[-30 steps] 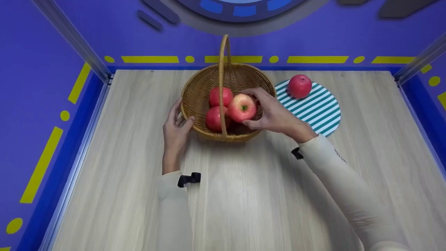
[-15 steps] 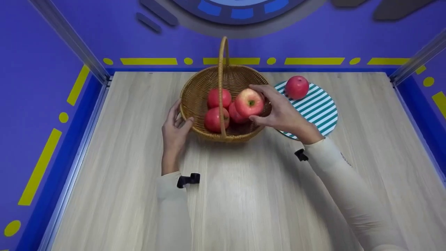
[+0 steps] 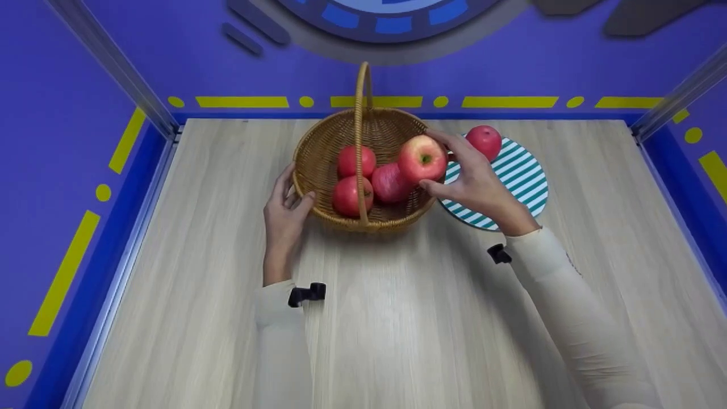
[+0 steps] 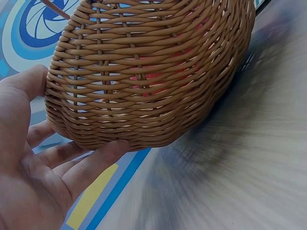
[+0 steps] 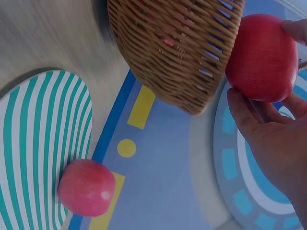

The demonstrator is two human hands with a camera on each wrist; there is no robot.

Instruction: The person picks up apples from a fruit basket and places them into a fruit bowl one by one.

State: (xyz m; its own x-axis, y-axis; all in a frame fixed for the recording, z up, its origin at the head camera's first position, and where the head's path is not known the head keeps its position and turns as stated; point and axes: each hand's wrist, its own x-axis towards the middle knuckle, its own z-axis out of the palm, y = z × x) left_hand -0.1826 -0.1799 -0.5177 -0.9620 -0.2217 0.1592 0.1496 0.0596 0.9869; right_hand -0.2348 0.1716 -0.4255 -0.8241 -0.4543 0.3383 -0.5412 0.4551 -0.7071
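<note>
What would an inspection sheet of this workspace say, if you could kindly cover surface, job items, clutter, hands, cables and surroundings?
Surface: pale wood-grain table.
Job items: wicker basket with three red apples inside; a held apple at its rim, right side in the head view; another apple on the striped disc.
Clutter: nothing seen.
Hands: left hand holds the basket's side; right hand grips the held apple.
Cables: nothing seen.
Surroundings: blue-purple panels with yellow markings at the back and both sides; metal posts at the back corners.
</note>
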